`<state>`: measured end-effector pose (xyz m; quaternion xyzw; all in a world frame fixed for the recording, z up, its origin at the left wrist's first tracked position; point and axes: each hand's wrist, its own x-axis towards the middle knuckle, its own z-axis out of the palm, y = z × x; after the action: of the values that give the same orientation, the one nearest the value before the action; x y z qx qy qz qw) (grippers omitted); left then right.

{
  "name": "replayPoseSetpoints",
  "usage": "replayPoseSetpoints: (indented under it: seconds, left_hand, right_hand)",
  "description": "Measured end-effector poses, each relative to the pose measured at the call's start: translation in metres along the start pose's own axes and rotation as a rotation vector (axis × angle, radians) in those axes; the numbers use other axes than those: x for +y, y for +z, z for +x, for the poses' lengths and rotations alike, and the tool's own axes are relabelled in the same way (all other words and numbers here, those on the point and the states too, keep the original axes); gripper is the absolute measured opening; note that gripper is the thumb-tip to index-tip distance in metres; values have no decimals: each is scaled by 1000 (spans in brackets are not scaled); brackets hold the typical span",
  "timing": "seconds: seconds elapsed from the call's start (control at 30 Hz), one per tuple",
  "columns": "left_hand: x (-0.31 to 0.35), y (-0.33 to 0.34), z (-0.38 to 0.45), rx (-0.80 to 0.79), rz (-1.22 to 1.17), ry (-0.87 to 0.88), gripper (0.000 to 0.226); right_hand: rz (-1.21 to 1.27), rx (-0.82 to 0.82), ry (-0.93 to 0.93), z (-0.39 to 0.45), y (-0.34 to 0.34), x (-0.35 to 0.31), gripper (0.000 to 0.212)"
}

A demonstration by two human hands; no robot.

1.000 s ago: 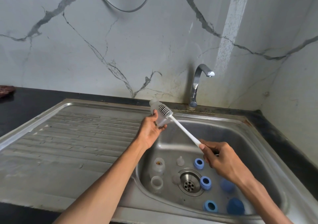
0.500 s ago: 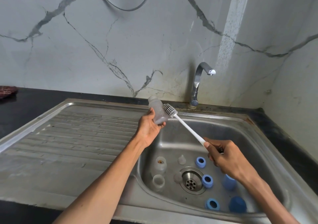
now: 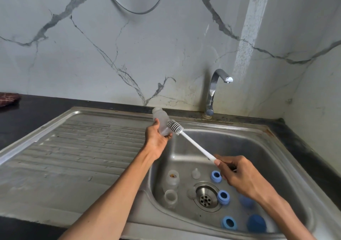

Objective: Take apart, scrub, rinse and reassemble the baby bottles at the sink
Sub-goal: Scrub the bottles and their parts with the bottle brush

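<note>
A frosted clear bottle (image 3: 162, 122) tilts above the sink's rim, a white bristled brush (image 3: 186, 136) against its side. In the basin lie two more bottles (image 3: 171, 181), blue rings (image 3: 216, 176) and blue caps (image 3: 256, 223).

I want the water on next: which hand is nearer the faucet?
Left. The left hand holds a bottle just left of the faucet; the right hand is lower, over the basin.

Bottle parts (image 3: 223, 197) in sink basin (image 3: 258, 147), drainboard (image 3: 73, 156) left, tap (image 3: 214, 90) behind
</note>
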<state>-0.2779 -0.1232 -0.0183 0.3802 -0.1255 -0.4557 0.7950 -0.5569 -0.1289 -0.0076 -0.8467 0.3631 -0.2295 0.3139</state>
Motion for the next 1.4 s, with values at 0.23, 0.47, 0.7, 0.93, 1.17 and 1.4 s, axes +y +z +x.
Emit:
replayPoseSetpoints:
  seconds: [0.23, 0.47, 0.7, 0.93, 1.17, 1.4]
  left_hand:
    - [-37, 27, -19, -137, 205, -63, 27]
    - [-8, 8, -6, -5, 13, -4, 34]
    - [-3, 12, -9, -57, 13, 36, 34]
    - [-10, 16, -19, -156, 79, 23, 35]
    - [-23, 27, -31, -246, 168, -41, 35]
    - [1, 0, -8, -92, 49, 24, 33]
  right_hand:
    - [29, 167, 8, 3, 4, -1, 31]
    - [64, -21, -37, -3, 4, -13, 22]
    - [148, -35, 10, -5, 3, -17, 27]
    - [164, 86, 30, -1, 3, -11, 23]
    - [198, 173, 26, 1, -1, -13, 23]
    - [104, -6, 10, -2, 4, -11, 27]
